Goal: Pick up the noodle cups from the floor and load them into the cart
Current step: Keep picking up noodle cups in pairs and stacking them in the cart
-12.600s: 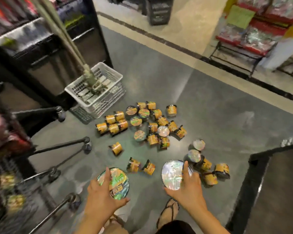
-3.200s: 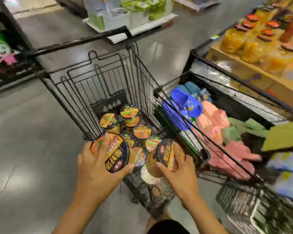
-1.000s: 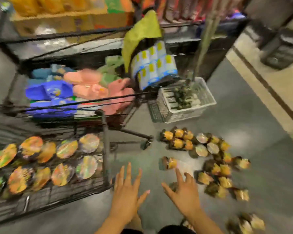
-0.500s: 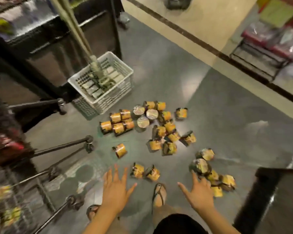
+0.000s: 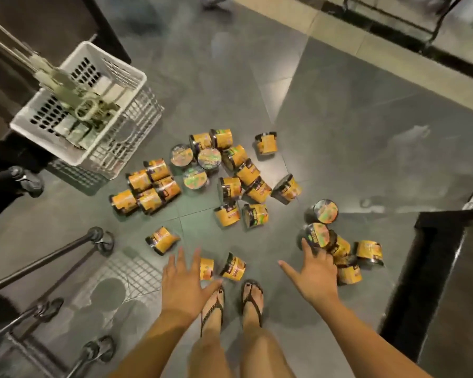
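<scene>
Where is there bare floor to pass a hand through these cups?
Bare floor runs between the central pile and the right cluster, near the right hand. More lies between the lone cup and the left group. The wide stretch beyond the pile is open. Crowded: the central pile, and the right cluster beside the black fixture.

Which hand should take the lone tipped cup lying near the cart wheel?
Left. The left hand is open, its fingertips just short of that lone cup. The right hand is farther off, at the cluster of cups on the other side.
</scene>
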